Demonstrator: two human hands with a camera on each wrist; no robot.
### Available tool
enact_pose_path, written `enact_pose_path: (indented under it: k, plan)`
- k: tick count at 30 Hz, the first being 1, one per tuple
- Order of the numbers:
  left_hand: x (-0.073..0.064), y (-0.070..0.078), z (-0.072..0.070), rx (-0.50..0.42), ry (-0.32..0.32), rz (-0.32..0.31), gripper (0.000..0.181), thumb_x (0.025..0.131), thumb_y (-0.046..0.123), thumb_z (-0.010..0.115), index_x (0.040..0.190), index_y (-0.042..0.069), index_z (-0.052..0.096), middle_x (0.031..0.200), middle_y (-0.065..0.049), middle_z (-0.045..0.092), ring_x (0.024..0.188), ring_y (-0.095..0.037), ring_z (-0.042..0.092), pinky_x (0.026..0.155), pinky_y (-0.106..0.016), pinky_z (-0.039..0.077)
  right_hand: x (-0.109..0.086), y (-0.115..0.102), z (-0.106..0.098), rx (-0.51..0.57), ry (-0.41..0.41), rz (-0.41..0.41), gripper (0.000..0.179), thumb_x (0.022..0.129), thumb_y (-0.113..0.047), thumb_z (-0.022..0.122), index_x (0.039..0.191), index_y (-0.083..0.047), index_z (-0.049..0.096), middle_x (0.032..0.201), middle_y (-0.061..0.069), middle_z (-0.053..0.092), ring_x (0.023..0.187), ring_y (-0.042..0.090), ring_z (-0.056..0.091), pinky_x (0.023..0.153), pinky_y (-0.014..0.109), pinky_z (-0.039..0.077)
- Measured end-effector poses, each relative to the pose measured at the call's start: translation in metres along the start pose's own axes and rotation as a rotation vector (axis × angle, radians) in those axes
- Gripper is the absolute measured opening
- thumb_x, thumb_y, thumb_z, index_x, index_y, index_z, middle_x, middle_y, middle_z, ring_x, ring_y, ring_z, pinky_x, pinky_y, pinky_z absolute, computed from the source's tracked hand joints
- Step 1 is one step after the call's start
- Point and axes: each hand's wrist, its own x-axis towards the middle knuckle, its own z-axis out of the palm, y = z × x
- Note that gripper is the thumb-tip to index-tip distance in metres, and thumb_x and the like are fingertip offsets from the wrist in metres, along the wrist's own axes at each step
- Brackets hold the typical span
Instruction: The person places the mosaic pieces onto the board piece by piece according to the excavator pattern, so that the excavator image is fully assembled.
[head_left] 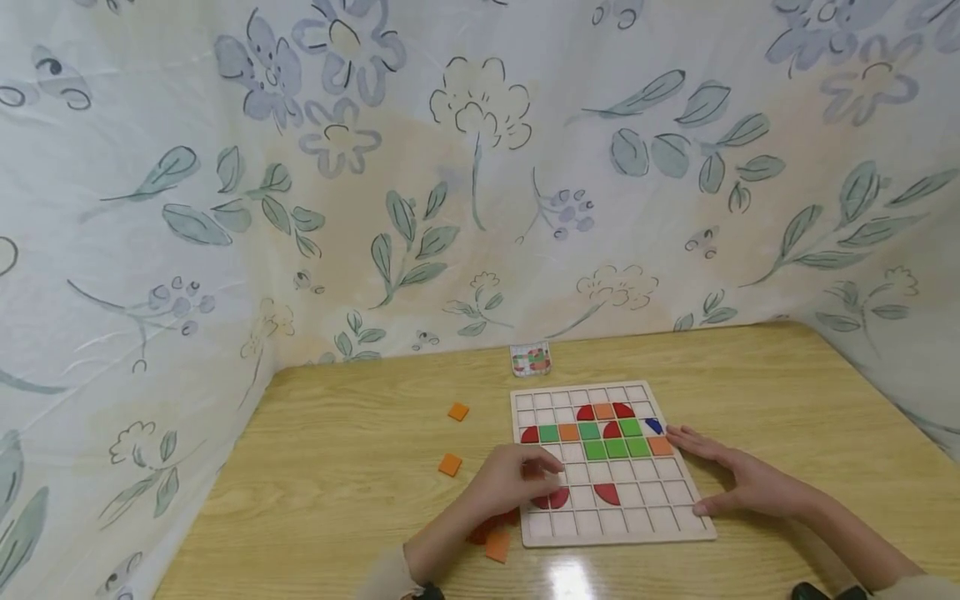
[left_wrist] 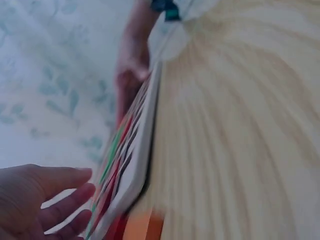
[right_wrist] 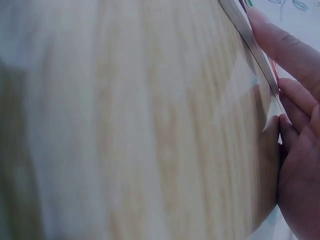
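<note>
A white gridded board [head_left: 637, 472] lies on the table, with red quarter-circle, green and orange tiles in several of its squares. My left hand [head_left: 510, 482] hovers over the board's left edge, close above two red quarter-circle tiles [head_left: 558, 498]. Its fingers are loosely bent, and nothing shows between thumb and fingers [left_wrist: 72, 182] in the left wrist view. Another red quarter-circle [head_left: 607, 494] sits to the right of that hand. My right hand [head_left: 757, 483] rests at the board's right edge, thumb and fingertips touching the rim. Near its fingertips is a dark blue piece [head_left: 655, 427].
Left of the board lie two loose orange tiles, one farther back [head_left: 458, 412] and one nearer [head_left: 450, 465]. More red and orange tiles [head_left: 497, 546] are partly hidden by the left forearm. Behind the board stands a small pattern card [head_left: 530, 359], before a floral curtain [head_left: 480, 208].
</note>
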Motion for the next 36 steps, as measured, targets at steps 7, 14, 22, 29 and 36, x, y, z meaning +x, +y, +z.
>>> enact_pose_path:
  k: [7,14,22,29,36]
  plan:
    - [-0.033,-0.016,-0.030,0.009,-0.016,-0.069,0.010,0.077,0.019,0.074,0.087,0.020,0.071,0.087,0.013,0.066,0.081,-0.006,0.053,0.072,-0.023,0.045,0.000,0.002,-0.003,-0.023,0.015,-0.008,0.082,0.075,-0.034,0.073,0.144,-0.020,0.032,0.150,0.019,0.022,0.118,-0.030,0.006,0.098,0.040,0.033]
    - [-0.034,-0.026,-0.024,0.149,0.073,-0.053,0.007,0.078,0.021,0.074,0.082,0.025,0.070,0.083,0.018,0.063,0.077,-0.002,0.049,0.071,-0.021,0.042,-0.003,0.005,-0.002,0.011,0.029,-0.004,0.083,0.073,-0.032,0.075,0.144,-0.019,0.032,0.152,0.009,0.021,0.118,-0.031,0.005,0.088,0.073,0.021]
    - [-0.026,-0.038,-0.043,0.280,0.243,-0.100,0.007,0.081,0.020,0.070,0.087,0.024,0.070,0.087,0.014,0.063,0.084,-0.008,0.051,0.076,-0.028,0.044,-0.003,0.004,0.000,-0.021,0.034,0.005,0.084,0.073,-0.035,0.075,0.144,-0.020,0.033,0.150,0.017,0.022,0.118,-0.031,0.006,0.092,0.066,0.027]
    - [-0.026,-0.039,-0.059,0.261,0.086,-0.067,0.030,0.071,0.005,0.068,0.097,0.020,0.071,0.100,0.013,0.066,0.096,-0.013,0.051,0.088,-0.037,0.042,-0.001,0.003,0.002,0.007,0.014,-0.002,0.083,0.074,-0.033,0.074,0.144,-0.019,0.032,0.148,0.025,0.019,0.116,-0.032,0.006,0.090,0.069,0.024]
    - [-0.030,-0.040,-0.052,0.322,0.176,-0.121,0.020,0.077,0.029,0.074,0.096,0.024,0.070,0.092,0.014,0.063,0.089,-0.010,0.052,0.083,-0.034,0.043,0.000,0.004,0.003,0.035,0.015,0.018,0.084,0.073,-0.034,0.075,0.144,-0.021,0.032,0.150,0.023,0.017,0.115,-0.032,0.006,0.090,0.072,0.020]
